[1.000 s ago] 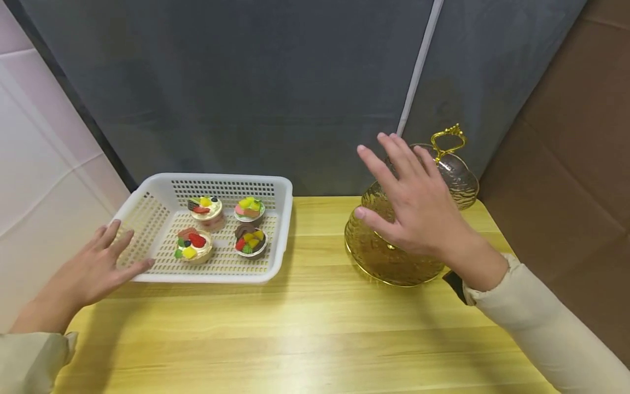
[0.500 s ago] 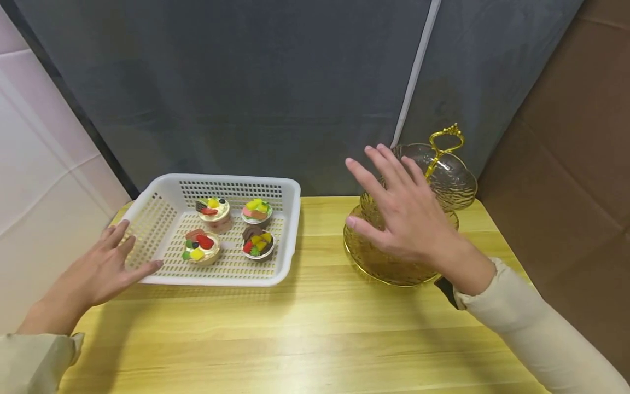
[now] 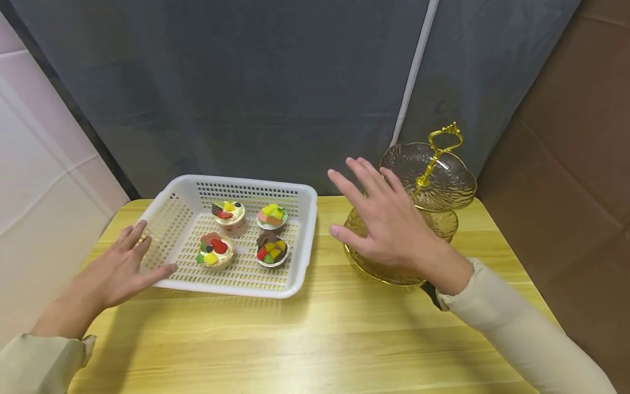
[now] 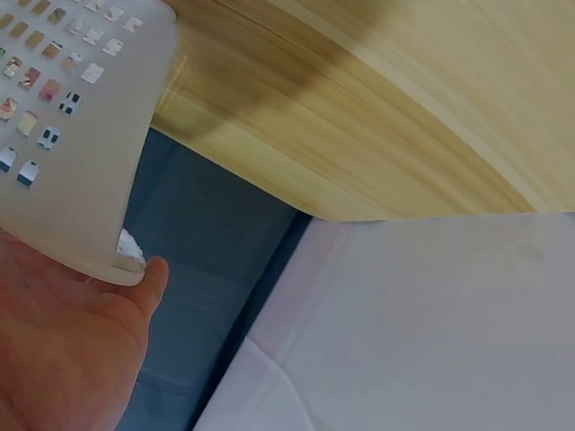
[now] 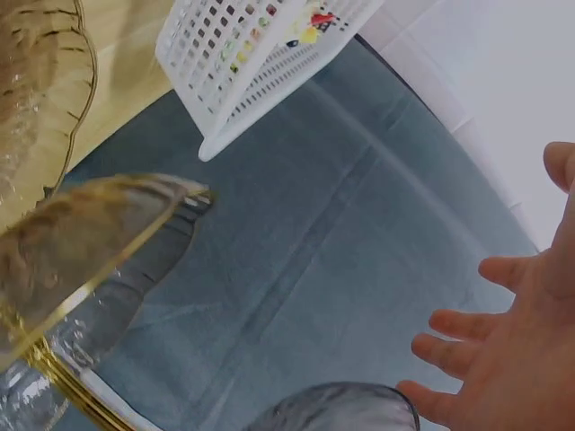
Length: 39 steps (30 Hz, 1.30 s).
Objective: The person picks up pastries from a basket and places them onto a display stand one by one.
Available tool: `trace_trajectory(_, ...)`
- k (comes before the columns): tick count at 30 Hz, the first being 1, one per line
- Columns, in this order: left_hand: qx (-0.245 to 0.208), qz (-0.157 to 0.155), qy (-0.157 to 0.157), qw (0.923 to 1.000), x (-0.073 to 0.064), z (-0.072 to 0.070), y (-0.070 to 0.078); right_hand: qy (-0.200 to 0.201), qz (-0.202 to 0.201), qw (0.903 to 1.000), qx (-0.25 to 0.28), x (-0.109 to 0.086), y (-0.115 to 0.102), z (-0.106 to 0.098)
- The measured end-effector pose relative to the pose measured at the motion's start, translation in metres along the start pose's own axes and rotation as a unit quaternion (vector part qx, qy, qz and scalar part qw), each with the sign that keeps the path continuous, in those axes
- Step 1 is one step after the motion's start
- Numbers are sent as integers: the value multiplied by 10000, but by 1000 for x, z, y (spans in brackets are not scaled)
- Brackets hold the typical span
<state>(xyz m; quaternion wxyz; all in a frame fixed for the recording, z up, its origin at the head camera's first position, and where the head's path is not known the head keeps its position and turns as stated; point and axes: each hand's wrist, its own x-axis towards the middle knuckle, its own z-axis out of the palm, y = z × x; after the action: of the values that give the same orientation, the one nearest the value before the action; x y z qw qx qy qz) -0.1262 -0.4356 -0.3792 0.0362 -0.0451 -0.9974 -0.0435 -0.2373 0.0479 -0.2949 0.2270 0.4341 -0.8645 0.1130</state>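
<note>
A white plastic basket (image 3: 241,290) with slotted walls stands on the table, holding several fruit-topped cupcakes (image 3: 215,252). My left hand (image 3: 115,271) touches the basket's left rim with fingers spread, its thumb at the near left corner. The left wrist view shows this hand against the rim of the basket (image 4: 99,171). To the right is a tiered cake stand (image 3: 443,189) of amber glass with gold edges and a gold handle. My right hand (image 3: 386,224) hovers in front of the stand, fingers spread and holding nothing, hiding part of its lower tiers.
The light wooden table (image 3: 236,345) stretches in front of the basket and stand. A dark grey curtain (image 3: 246,93) hangs behind. White cloth (image 3: 44,131) closes off the left side and brown cloth (image 3: 571,164) the right.
The basket has slid to the right with its cupcakes, and my left hand has moved along with it. My right hand has shifted left and slightly down, uncovering more of the stand.
</note>
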Motion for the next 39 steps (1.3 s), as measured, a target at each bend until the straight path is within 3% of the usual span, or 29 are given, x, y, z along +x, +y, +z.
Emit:
trace_trajectory(5, 48, -37, -32, 10000, 0, 1, 2, -126, -57, 9999, 80, 9, -4, 15)
trace_trajectory(9, 118, -18, 136, 9998, -1, 1, 4, -247, -62, 9994, 252, 16, -7, 27)
trace_trajectory(21, 416, 344, 464, 9975, 2, -3, 8, -841, 271, 9934, 729, 30, -23, 58)
trace_trajectory(39, 848, 303, 238, 9957, 8, -7, 14, -1270, 109, 9884, 820, 51, -36, 103)
